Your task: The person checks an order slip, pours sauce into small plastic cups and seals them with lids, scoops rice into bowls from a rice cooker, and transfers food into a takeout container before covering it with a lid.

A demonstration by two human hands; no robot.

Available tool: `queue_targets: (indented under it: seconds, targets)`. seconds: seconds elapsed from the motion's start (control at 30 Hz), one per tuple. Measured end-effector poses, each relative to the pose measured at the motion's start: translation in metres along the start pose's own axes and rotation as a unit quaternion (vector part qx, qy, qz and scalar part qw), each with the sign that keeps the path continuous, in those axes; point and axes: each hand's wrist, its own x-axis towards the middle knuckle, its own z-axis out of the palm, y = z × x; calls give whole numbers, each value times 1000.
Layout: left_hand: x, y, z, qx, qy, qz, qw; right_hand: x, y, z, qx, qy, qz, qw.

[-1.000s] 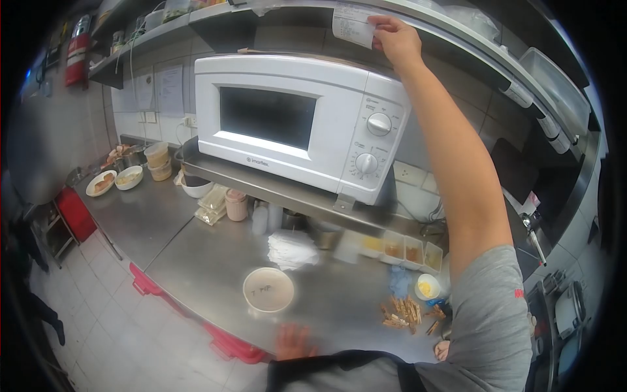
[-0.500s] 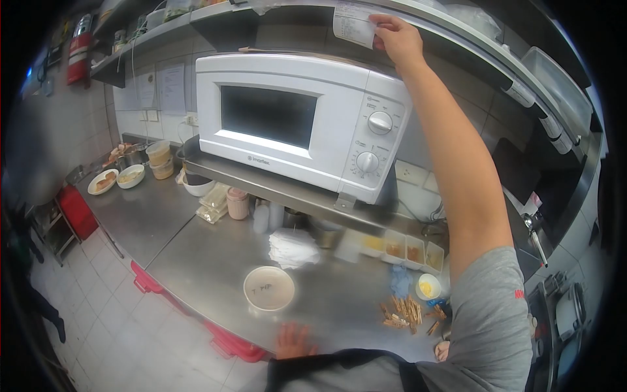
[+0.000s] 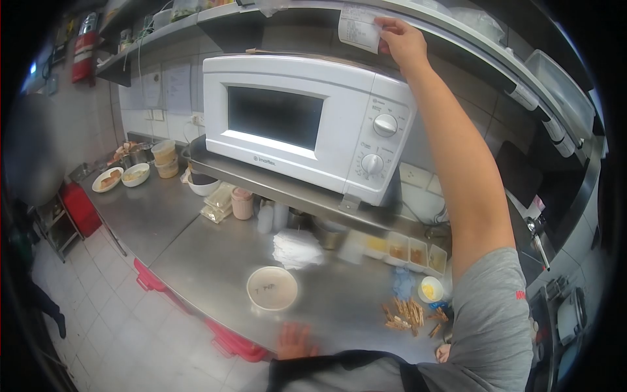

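Observation:
High up at the shelf edge, my right hand pinches a printed paper slip by its right side; the slip hangs from the edge above the microwave. My left hand lies on the steel counter's front edge, fingers spread and a little blurred, holding nothing. Just beyond it stands a round tub with a pale lid marked in dark writing. Behind the tub sits a stack of white napkins or papers.
A white microwave rests on a raised steel shelf. Clothespins, a small bowl with yellow bits and seasoning containers are at right. Bowls of food stand far left. Red lids or handles jut below the counter.
The whole view has shifted slightly, so things appear a little farther right. My right hand still grips the slip, and my left hand stays on the counter edge.

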Motion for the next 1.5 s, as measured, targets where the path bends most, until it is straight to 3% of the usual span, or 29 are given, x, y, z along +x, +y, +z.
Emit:
queue_targets:
  seconds: [1.5]
  targets:
    - [0,-4,4,-7,2,17,1000,1,4,0,13,2,2,1000]
